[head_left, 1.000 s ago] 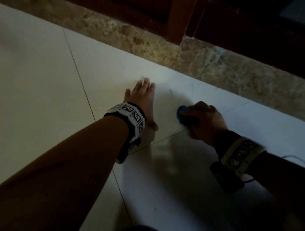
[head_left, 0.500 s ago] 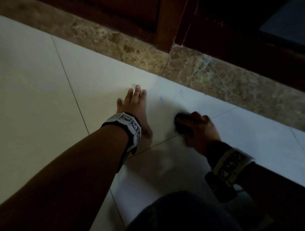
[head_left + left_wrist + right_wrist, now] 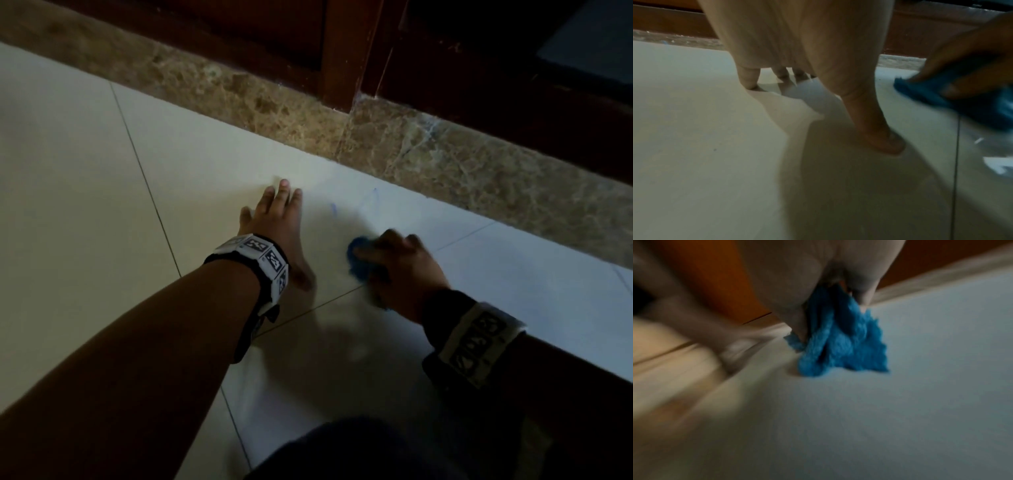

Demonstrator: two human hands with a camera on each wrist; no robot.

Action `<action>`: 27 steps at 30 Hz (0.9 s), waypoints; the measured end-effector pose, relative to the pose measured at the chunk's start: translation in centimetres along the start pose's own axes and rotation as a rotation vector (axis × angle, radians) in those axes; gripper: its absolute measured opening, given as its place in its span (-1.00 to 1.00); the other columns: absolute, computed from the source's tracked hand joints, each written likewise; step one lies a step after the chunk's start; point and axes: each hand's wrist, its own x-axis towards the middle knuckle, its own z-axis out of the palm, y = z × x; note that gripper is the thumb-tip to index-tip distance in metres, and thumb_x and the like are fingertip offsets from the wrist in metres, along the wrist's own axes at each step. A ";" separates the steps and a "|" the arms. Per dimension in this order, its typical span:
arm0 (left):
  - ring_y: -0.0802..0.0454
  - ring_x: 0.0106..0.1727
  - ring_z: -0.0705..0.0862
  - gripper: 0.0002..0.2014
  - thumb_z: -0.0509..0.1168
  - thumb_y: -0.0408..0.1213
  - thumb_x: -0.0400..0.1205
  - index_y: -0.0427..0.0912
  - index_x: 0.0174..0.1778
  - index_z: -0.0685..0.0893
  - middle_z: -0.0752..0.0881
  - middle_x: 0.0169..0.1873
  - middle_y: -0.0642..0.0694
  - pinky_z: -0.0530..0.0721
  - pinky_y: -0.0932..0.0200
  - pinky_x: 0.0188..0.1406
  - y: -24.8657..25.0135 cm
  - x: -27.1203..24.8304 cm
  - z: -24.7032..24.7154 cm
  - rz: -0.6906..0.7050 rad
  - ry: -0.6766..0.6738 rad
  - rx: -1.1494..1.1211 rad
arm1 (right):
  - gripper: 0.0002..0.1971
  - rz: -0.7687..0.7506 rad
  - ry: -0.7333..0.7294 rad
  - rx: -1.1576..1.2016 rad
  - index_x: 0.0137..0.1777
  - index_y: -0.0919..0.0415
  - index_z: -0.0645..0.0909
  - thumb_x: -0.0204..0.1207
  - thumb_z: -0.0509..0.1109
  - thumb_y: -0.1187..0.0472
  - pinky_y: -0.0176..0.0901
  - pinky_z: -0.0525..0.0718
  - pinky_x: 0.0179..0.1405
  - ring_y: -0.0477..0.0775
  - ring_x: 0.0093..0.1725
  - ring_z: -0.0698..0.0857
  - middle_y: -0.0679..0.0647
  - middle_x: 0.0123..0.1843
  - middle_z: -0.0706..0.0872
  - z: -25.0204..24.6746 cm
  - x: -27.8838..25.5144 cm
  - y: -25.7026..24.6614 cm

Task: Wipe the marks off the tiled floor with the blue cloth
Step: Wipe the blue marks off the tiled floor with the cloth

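- The left hand is lying flat on the pale glossy tiled floor, fingers straight and spread, thumb out to the side, holding nothing.
- The right hand is curling its fingers over the crumpled fluffy blue cloth and pressing it onto the tile, just right of the left thumb (this hand is blurring in the wrist view).
- Faint blue pen marks are showing beyond the cloth, near the brown marble skirting.

Right wrist view motion-blurred; blue cloth mostly hidden under right hand; marks faint.
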 end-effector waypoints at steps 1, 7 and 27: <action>-0.11 0.69 -0.27 0.55 0.64 0.30 0.04 -0.09 0.66 -0.35 -0.35 0.66 -0.04 -0.04 -0.33 0.63 0.0 0.0 0.0 0.003 0.000 -0.002 | -0.61 -0.078 -0.077 -0.015 0.32 -0.07 0.60 0.47 0.40 0.14 0.07 0.58 0.00 0.36 0.06 0.51 0.16 0.18 0.57 0.0 0.0 0.2; -0.11 0.69 -0.28 0.54 0.63 0.31 0.05 -0.06 0.66 -0.35 -0.36 0.66 -0.03 -0.04 -0.35 0.62 -0.3 0.2 0.2 0.015 0.009 0.007 | -0.59 0.299 0.142 -0.031 0.41 0.00 0.53 0.55 0.27 0.21 0.13 0.47 0.25 0.38 0.20 0.44 0.20 0.30 0.49 -2.0 6.2 5.2; -0.14 0.69 -0.26 0.53 0.65 0.26 0.03 -0.05 0.67 -0.31 -0.33 0.66 -0.02 -0.01 -0.40 0.60 0.1 0.1 -0.1 -0.003 0.006 -0.049 | -0.54 -0.094 -0.171 0.053 0.23 -0.03 0.68 0.41 0.14 -0.04 0.04 0.65 0.06 0.30 0.01 0.64 0.13 0.15 0.68 -1.3 -1.1 2.0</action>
